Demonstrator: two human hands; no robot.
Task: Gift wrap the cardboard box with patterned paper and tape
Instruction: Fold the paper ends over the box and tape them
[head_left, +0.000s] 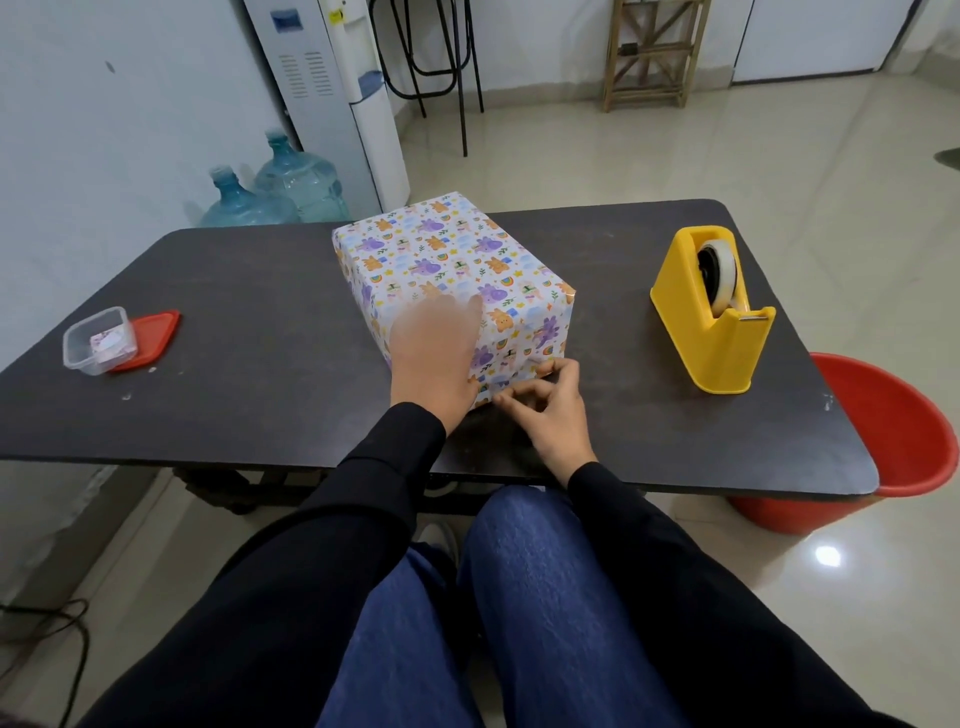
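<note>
Right hand was nearest: thumb and forefinger curled, pinching the patterned paper at the box's bottom near edge. Left hand, blurred, lay flat with fingers straight against the near face of the wrapped cardboard box, mid-table. Yellow tape dispenser stood well to the right. Clear plastic container with red lid beside it was well left. Water jugs stood behind the table.
</note>
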